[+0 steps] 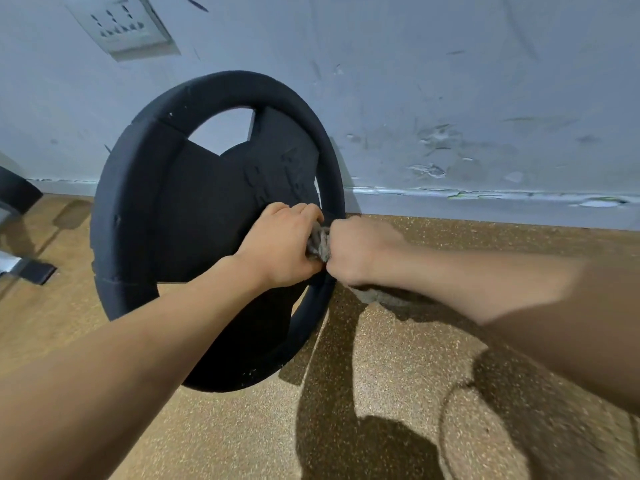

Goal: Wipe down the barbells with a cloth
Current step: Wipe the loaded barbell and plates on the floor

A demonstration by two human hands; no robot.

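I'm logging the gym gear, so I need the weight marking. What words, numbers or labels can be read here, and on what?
Black weight plate: raised moulded characters on its face, black on black and too blurred to read.
Wall socket panel: only pin holes and switches show, no text readable.
Grey cloth, held by the left hand and right hand: no print seen.

1 head-worn view, forward and down, close above both hands [311, 247].

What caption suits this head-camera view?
Both hands, left hand and right hand, grip a grey cloth against a black weight plate.
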